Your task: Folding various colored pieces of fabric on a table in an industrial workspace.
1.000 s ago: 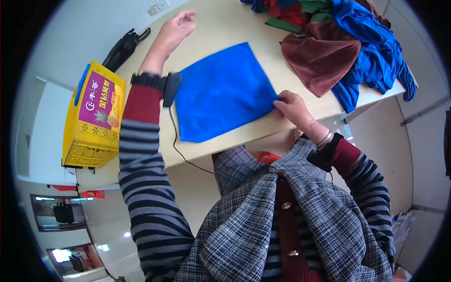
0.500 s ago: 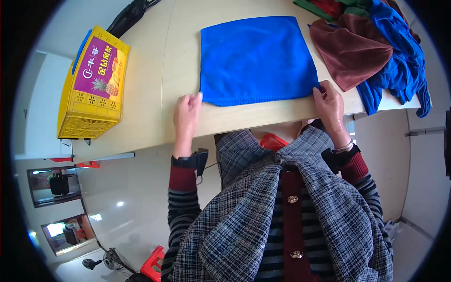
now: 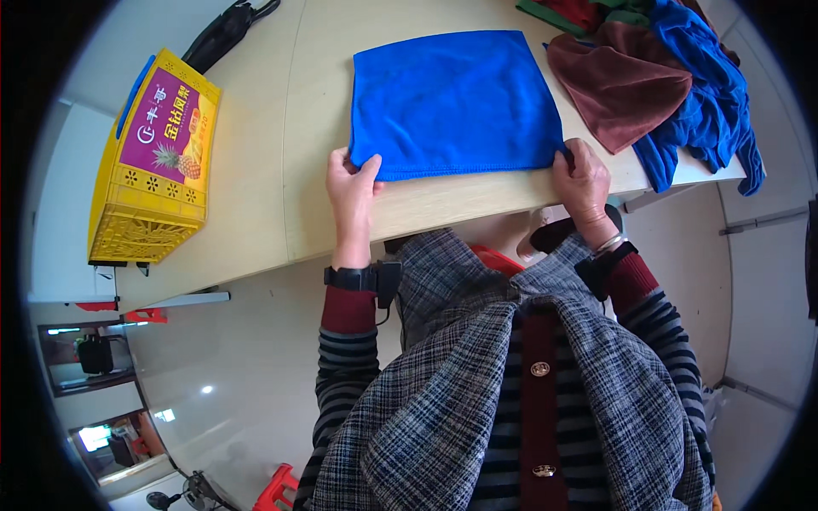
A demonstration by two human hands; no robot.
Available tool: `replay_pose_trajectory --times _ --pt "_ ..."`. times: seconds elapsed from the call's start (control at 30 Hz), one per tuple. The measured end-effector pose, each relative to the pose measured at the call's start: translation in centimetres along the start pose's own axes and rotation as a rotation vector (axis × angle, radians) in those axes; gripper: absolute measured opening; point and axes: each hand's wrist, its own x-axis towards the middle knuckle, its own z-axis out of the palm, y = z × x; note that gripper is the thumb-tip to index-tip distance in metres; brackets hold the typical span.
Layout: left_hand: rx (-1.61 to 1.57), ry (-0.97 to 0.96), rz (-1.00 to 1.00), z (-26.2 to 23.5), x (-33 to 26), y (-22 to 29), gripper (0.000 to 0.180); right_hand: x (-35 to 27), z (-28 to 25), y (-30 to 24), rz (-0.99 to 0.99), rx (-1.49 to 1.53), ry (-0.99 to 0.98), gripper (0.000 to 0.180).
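Observation:
A blue cloth lies spread nearly flat on the table in front of me, roughly square, with a stitched hem along its near edge. My left hand pinches its near left corner, thumb on top and the fingers partly hidden at the side. At the near right corner, my right hand is closed on the cloth between thumb and curled fingers. Both hands rest close to the table's front edge.
A heap of brown cloth, blue cloth and green and red pieces lies at the right. A yellow plastic crate stands at the left, with a black umbrella behind it. The pale table ends just before my body.
My left hand has turned and moved in onto the near left corner, its thumb now over the cloth. My right hand still holds the right corner. The whole view has shifted slightly.

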Motion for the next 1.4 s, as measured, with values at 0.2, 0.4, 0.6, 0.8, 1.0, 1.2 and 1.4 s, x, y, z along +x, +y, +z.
replay_pose_trajectory --times 0.2,0.4,0.6,0.8,1.0,1.2,1.4 --pt "0.755 0.232 0.277 -1.4 -2.2 -0.5 0.039 0.3 0.0 0.2 -0.004 0.003 -0.022 0.011" --pt "0.673 0.283 0.375 -3.5 -2.4 -1.8 0.026 0.3 0.0 -0.5 -0.009 0.019 -0.036 0.01" --pt "0.955 0.257 0.448 -1.6 -2.3 0.2 0.028 0.4 -0.2 -0.6 0.023 0.002 -0.042 0.01" --pt "0.996 0.333 0.597 0.1 -2.3 0.6 0.032 0.9 0.2 -0.5 0.023 -0.005 -0.027 0.01" --pt "0.974 0.262 0.49 0.1 -2.2 0.3 0.028 1.3 0.2 -0.7 0.012 -0.005 -0.065 0.01" --pt "0.838 0.282 0.33 -1.0 -1.5 -0.4 0.021 1.4 0.3 -1.3 0.016 0.032 -0.131 0.012" --pt "0.777 0.304 0.31 -1.1 -0.6 -0.3 0.017 1.0 0.4 -0.9 0.14 0.026 -0.209 0.012"
